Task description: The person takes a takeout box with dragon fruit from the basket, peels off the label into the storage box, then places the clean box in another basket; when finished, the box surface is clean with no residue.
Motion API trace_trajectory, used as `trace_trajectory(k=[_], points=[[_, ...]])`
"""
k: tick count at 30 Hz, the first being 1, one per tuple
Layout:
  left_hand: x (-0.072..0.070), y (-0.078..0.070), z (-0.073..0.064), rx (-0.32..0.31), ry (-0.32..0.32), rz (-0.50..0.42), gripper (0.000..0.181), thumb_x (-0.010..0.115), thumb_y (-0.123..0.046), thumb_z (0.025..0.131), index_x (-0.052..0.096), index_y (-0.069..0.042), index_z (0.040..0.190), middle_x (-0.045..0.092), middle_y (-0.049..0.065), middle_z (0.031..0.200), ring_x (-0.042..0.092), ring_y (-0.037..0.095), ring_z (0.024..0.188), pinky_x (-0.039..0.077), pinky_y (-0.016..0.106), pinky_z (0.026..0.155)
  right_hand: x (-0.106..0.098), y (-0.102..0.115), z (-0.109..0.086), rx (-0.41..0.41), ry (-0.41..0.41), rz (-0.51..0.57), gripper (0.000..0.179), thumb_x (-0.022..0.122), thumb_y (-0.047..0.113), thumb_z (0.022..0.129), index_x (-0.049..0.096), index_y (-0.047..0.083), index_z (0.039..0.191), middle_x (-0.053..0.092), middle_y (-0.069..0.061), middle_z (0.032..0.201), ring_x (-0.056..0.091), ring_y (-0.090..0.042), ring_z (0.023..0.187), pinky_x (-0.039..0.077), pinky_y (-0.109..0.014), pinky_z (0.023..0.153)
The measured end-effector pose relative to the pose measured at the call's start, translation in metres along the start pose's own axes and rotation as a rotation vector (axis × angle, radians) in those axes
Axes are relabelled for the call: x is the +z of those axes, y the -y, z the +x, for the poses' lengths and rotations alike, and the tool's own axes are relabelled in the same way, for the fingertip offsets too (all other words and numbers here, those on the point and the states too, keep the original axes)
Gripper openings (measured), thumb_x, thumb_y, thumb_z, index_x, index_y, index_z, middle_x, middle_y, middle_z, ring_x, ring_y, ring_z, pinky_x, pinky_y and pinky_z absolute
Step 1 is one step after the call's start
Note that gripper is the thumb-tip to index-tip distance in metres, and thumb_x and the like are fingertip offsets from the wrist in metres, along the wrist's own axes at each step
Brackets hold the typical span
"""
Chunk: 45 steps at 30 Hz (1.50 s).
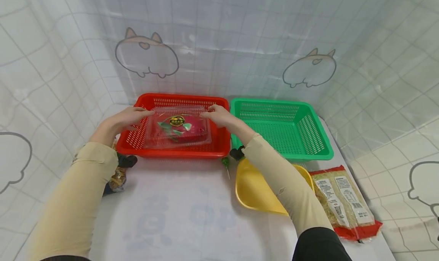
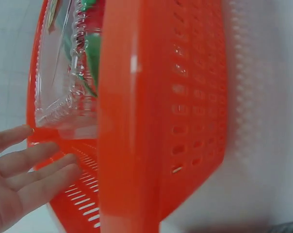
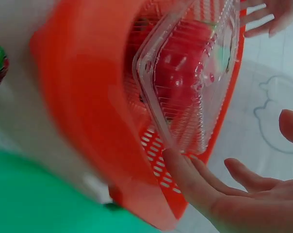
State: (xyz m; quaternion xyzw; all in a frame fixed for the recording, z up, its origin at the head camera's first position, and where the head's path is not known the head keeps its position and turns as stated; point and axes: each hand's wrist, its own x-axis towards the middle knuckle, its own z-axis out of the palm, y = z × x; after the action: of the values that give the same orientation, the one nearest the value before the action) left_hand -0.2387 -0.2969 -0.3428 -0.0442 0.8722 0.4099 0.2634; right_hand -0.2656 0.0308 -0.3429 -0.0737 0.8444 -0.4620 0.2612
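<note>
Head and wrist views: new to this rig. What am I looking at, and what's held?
No robot: these are a person's left hand and right hand, both bare. The head-worn camera looks forward and down; each wrist-worn one watches its own hand.

On the white surface are a red basket, a green basket, a yellow tray, a packet and a lollipop, among others.

A clear plastic box is in the red basket. The hands are at its opposite ends, fingers mostly straight; neither visibly grips it.

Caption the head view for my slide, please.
Left hand and right hand flank a clear box in a red basket, green basket alongside.
</note>
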Motion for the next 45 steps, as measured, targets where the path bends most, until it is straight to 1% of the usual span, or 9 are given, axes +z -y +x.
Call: trace_trajectory(k=[4, 7, 11, 16, 22, 25, 31, 38, 45], points=[[-0.002, 0.003, 0.009, -0.041, 0.040, -0.079, 0.093, 0.043, -0.055, 0.102, -0.005, 0.003, 0.157, -0.001, 0.029, 0.163, 0.022, 0.054, 0.142, 0.032, 0.062, 0.112, 0.000, -0.001, 0.014, 0.050, 0.005, 0.110, 0.064, 0.059, 0.038, 0.100, 0.035, 0.008, 0.152, 0.038, -0.009, 0.154, 0.040, -0.030, 0.138, 0.041, -0.052, 0.109], [-0.004, 0.004, 0.013, -0.065, 0.066, -0.108, 0.092, 0.043, -0.053, 0.103, -0.005, 0.003, 0.157, 0.003, 0.030, 0.162, 0.026, 0.054, 0.140, 0.033, 0.062, 0.111, 0.001, -0.002, 0.023, 0.074, 0.013, 0.167, 0.057, 0.058, 0.038, 0.100, 0.041, 0.011, 0.148, 0.039, -0.008, 0.153, 0.037, -0.029, 0.141, 0.038, -0.056, 0.110], [-0.005, 0.008, 0.020, -0.085, 0.119, -0.121, 0.089, 0.042, -0.052, 0.103, -0.001, 0.004, 0.157, 0.010, 0.033, 0.159, 0.027, 0.054, 0.139, 0.036, 0.059, 0.111, 0.003, -0.004, 0.034, 0.106, 0.022, 0.232, 0.050, 0.059, 0.039, 0.100, 0.051, 0.013, 0.141, 0.043, -0.007, 0.148, 0.036, -0.032, 0.140, 0.037, -0.060, 0.110], [-0.003, 0.016, 0.030, -0.110, 0.229, -0.241, 0.091, 0.039, -0.052, 0.104, -0.011, 0.003, 0.156, 0.004, 0.036, 0.160, 0.017, 0.055, 0.145, 0.030, 0.059, 0.114, 0.005, -0.012, 0.045, 0.161, 0.015, 0.328, 0.044, 0.060, 0.039, 0.099, 0.057, 0.014, 0.135, 0.048, -0.007, 0.144, 0.042, -0.034, 0.134, 0.037, -0.061, 0.109], [-0.001, 0.026, 0.037, -0.095, 0.275, -0.352, 0.081, 0.040, -0.043, 0.106, -0.005, -0.002, 0.159, 0.005, 0.030, 0.162, 0.013, 0.049, 0.147, 0.030, 0.060, 0.114, 0.009, -0.026, 0.059, 0.203, 0.060, 0.402, 0.037, 0.059, 0.037, 0.100, 0.061, 0.016, 0.130, 0.056, -0.007, 0.135, 0.051, -0.030, 0.126, 0.044, -0.055, 0.105], [-0.001, 0.031, 0.037, -0.067, 0.297, -0.356, 0.076, 0.039, -0.041, 0.107, 0.000, -0.002, 0.159, 0.008, 0.028, 0.161, 0.013, 0.047, 0.147, 0.032, 0.059, 0.114, 0.011, -0.032, 0.064, 0.191, 0.104, 0.424, 0.041, 0.058, 0.036, 0.101, 0.055, 0.014, 0.136, 0.056, -0.008, 0.135, 0.053, -0.028, 0.124, 0.046, -0.050, 0.105], [-0.003, 0.038, 0.035, -0.014, 0.298, -0.358, 0.067, 0.038, -0.034, 0.108, 0.009, 0.002, 0.157, 0.020, 0.023, 0.155, 0.026, 0.041, 0.140, 0.043, 0.052, 0.107, 0.010, -0.037, 0.066, 0.135, 0.174, 0.514, 0.062, 0.057, 0.032, 0.102, 0.028, 0.016, 0.154, 0.047, -0.010, 0.142, 0.050, -0.032, 0.126, 0.042, -0.050, 0.109], [-0.004, 0.042, 0.038, 0.010, 0.275, -0.385, 0.072, 0.039, -0.027, 0.109, -0.006, 0.002, 0.157, 0.019, 0.024, 0.154, 0.031, 0.039, 0.136, 0.048, 0.048, 0.103, 0.011, -0.038, 0.065, 0.110, 0.153, 0.475, 0.080, 0.063, 0.032, 0.098, 0.014, 0.013, 0.158, 0.046, -0.011, 0.145, 0.047, -0.034, 0.130, 0.045, -0.050, 0.106], [-0.004, 0.045, 0.041, -0.002, 0.257, -0.440, 0.077, 0.041, -0.024, 0.108, -0.015, -0.003, 0.157, 0.009, 0.024, 0.160, 0.023, 0.045, 0.143, 0.043, 0.055, 0.106, 0.010, -0.037, 0.067, 0.078, 0.162, 0.431, 0.078, 0.063, 0.025, 0.099, 0.016, 0.018, 0.160, 0.037, -0.008, 0.154, 0.043, -0.034, 0.137, 0.043, -0.050, 0.109]])
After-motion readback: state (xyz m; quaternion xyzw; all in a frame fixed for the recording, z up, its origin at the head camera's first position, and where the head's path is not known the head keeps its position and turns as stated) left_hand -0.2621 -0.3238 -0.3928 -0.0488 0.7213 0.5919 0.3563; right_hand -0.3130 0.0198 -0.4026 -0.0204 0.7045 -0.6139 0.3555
